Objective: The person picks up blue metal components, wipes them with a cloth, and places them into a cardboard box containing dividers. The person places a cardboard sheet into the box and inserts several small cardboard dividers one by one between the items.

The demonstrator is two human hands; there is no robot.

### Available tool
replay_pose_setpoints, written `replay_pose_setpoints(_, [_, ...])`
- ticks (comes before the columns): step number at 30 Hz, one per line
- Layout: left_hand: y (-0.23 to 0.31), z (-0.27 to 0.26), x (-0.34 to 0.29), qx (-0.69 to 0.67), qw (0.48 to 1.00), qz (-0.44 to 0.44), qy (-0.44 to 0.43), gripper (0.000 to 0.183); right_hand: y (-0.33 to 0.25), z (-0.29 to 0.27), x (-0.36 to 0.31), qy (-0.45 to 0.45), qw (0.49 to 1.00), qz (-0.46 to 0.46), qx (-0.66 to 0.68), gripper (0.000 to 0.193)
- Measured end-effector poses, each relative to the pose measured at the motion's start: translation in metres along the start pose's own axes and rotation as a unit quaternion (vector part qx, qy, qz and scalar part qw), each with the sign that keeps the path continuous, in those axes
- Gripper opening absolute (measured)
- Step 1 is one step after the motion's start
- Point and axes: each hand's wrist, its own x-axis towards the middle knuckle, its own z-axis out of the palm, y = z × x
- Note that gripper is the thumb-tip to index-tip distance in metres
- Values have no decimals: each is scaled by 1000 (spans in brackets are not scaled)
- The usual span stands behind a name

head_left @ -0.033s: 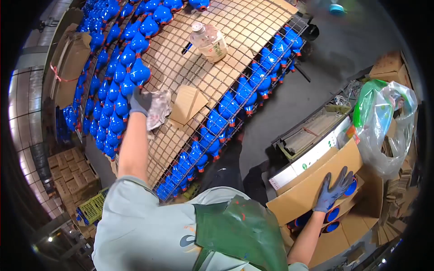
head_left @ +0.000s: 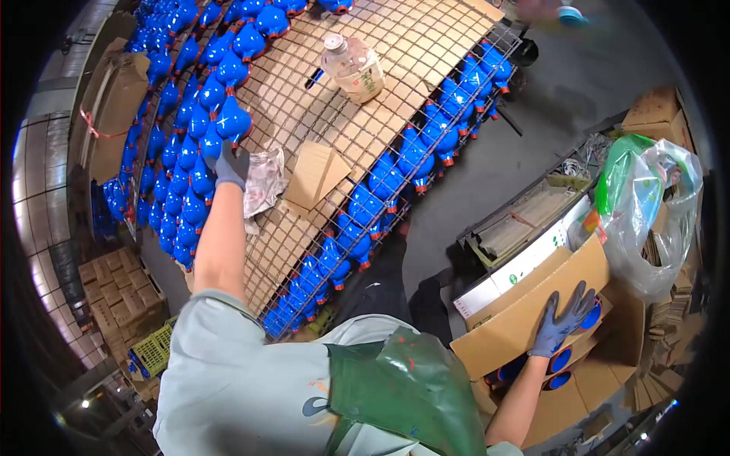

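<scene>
My left hand [head_left: 230, 167], in a grey glove, reaches to rows of glossy blue gourd-shaped vases [head_left: 232, 120] with red-orange rims. Its thumb and forefinger are apart near the red tip of one vase; the other fingers are partly hidden. Beside it lies a stained cloth [head_left: 263, 178] on the wire-mesh rack. My right hand [head_left: 563, 323], also gloved, rests with fingers spread over the edge of an open cardboard box [head_left: 525, 308] to my right. Inside the box are blue vases [head_left: 559, 359] with round orange-rimmed mouths, partly covered by my hand and forearm.
On the mesh [head_left: 304, 114] stand a plastic bottle [head_left: 357, 72] and a folded cardboard piece [head_left: 315, 175]. More blue vases [head_left: 384, 175] hang below the rack's right edge. A clear plastic bag [head_left: 658, 213] lies beyond the box. Stacked cartons [head_left: 122, 296] and a yellow-green crate [head_left: 154, 351] are at left.
My left hand has moved slightly up and left, closer to the blue vases. My right hand stays at the box with its fingers spread.
</scene>
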Motion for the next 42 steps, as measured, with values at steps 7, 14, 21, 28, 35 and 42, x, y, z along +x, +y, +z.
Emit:
replay_pose_setpoints(7, [154, 13, -23, -596, 731, -290, 162, 88, 3, -11, -4, 0, 998, 2, -57, 65])
replay_pose_setpoints(14, [248, -53, -137, -765, 425, -303, -377, 27, -2, -12, -11, 58, 996, 40, -46, 63])
replay_pose_setpoints(21, [520, -102, -393, -554, 551, -66, -621, 58, -56, -75, -45, 18, 816, 128, 563, 72])
replay_pose_setpoints(28, [730, -2, -555, -189, 520, 790, -264, 62, 109, -134, -78, 332, 767, 249, 489, 65])
replay_pose_setpoints(35, [742, 62, -593, -52, 512, 828, -222, 42, 194, -93, -50, 240, 967, 66, 50, 74])
replay_pose_setpoints(42, [505, -12, -384, -350, 806, 434, -200, 45, 133, -71, -42, 85, 994, 71, 21, 56])
